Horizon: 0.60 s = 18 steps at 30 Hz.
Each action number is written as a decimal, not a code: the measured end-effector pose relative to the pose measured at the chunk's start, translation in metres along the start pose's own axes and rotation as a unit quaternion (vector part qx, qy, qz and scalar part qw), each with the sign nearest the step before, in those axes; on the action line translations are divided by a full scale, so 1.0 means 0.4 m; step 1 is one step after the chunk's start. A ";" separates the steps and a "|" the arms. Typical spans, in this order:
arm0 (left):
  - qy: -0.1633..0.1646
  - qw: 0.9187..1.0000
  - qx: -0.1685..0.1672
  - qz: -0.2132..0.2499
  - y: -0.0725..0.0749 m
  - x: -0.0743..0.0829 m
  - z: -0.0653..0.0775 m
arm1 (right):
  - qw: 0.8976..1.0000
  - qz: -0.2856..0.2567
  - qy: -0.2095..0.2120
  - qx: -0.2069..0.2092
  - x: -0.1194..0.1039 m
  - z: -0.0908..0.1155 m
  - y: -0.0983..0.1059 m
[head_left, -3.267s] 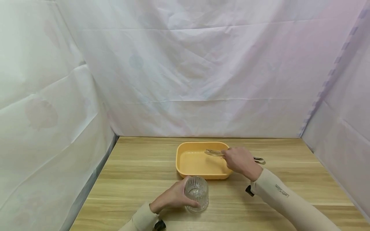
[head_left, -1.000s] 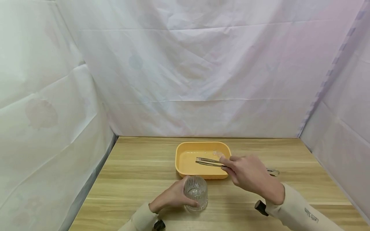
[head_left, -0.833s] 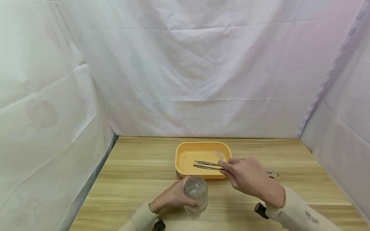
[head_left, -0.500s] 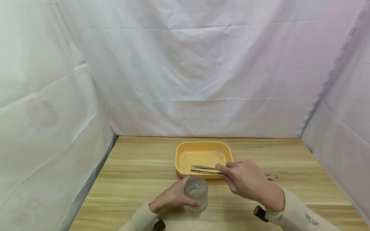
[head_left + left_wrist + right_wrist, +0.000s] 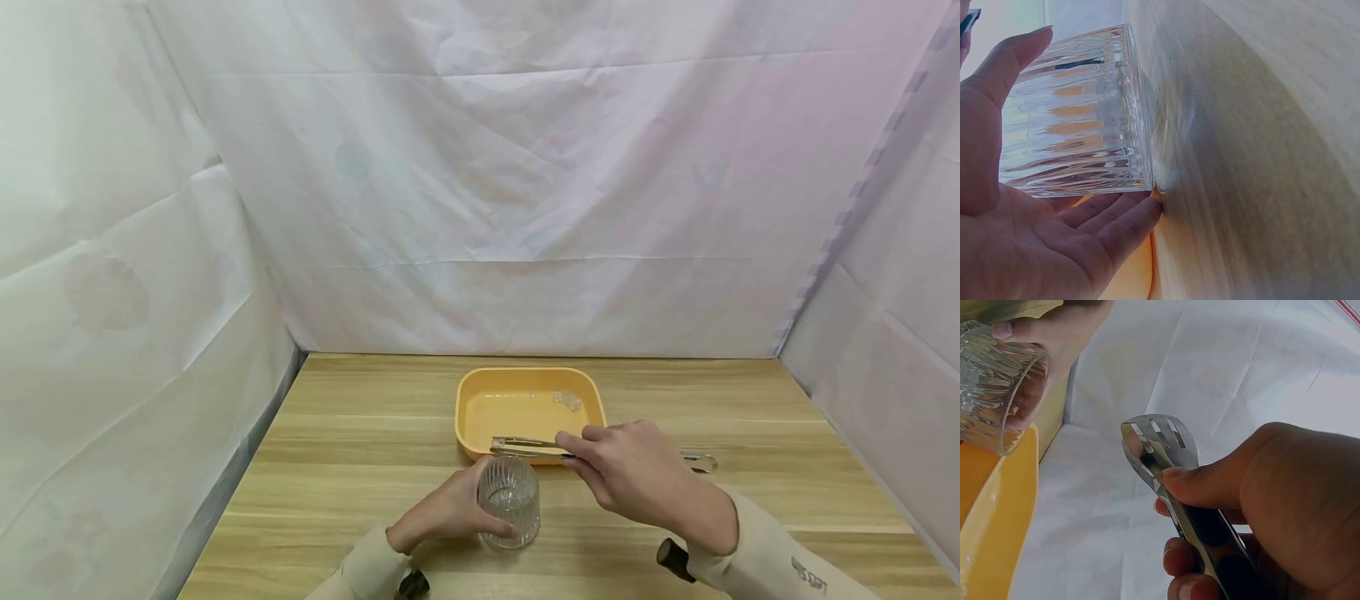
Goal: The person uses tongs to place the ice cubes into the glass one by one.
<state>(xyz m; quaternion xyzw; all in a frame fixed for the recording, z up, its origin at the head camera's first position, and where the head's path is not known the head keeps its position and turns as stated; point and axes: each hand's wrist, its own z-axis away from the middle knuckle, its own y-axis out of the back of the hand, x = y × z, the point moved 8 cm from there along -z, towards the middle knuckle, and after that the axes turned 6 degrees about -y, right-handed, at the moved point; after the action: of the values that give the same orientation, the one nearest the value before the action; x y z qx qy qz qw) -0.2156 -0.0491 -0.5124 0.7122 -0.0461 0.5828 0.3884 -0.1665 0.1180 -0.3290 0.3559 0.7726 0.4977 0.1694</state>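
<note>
My left hand (image 5: 453,504) holds a clear ribbed glass (image 5: 512,508) upright on the table; in the left wrist view its thumb and fingers curl round the glass's side. My right hand (image 5: 630,471) grips metal tongs (image 5: 1175,487) with slotted ends and dark grip panels, thumb on top. The tongs' tips are over the near rim of the yellow tray (image 5: 461,417), just above and behind the glass's mouth. A small clear piece (image 5: 499,442) shows between the tips in the head view. Several clear pieces like ice (image 5: 567,401) lie in the tray's right part.
The wood-grain table (image 5: 360,433) reaches back to a hanging white cloth (image 5: 480,208), with more cloth on the left and right sides. The tray stands right behind the glass. A black strap piece (image 5: 675,558) hangs under the right wrist.
My right hand has drawn the tongs from the tray's right side back toward the glass, uncovering the clear pieces there. My left hand and the glass have stayed in place.
</note>
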 end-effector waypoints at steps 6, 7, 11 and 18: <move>-0.004 1.000 -0.003 0.003 -0.002 0.000 -0.001 | 1.000 -0.004 -0.009 -0.017 0.002 0.001 -0.008; -0.004 1.000 -0.004 0.003 -0.002 0.001 -0.002 | 1.000 -0.004 -0.010 -0.020 0.003 0.001 -0.010; 0.004 1.000 -0.008 0.007 -0.001 -0.001 -0.002 | 0.999 -0.008 -0.020 -0.040 0.007 0.004 -0.014; 0.017 1.000 -0.007 0.009 0.000 -0.002 -0.002 | 0.998 -0.013 -0.035 -0.056 0.014 0.005 -0.014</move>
<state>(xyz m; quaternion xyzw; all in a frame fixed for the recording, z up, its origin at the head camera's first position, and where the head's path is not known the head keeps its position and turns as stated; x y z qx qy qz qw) -0.2164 -0.0490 -0.5131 0.6991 -0.0502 0.5980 0.3888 -0.1712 0.1220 -0.3344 0.3527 0.7415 0.5255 0.2227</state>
